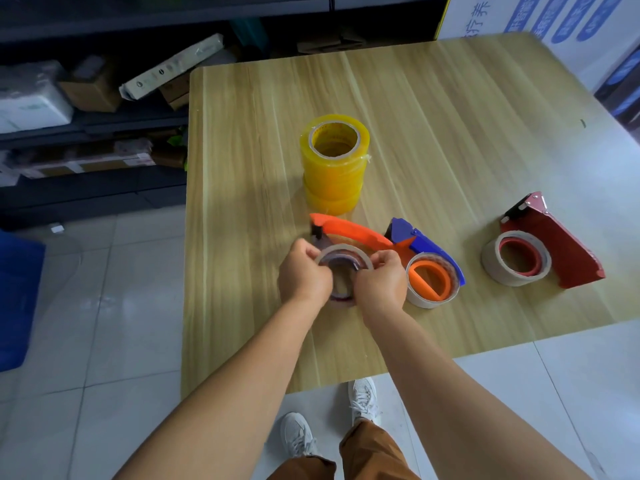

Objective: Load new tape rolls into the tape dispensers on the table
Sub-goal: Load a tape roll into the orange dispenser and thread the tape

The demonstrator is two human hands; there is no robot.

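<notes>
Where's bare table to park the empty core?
Free: the table behind and right of the yellow roll stack, and its near edge below the hands. Crowded: the strip from orange dispenser through blue dispenser to red dispenser.

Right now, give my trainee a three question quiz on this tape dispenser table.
1. True or false: the stack of yellow tape rolls stands beyond the orange dispenser.
2. How many dispensers are on the table?
3. Which dispenser is being handled: A orange, B blue, C red?

Key: 1 true. 2 three. 3 A; the left hand and right hand grip its cardboard core.
</notes>
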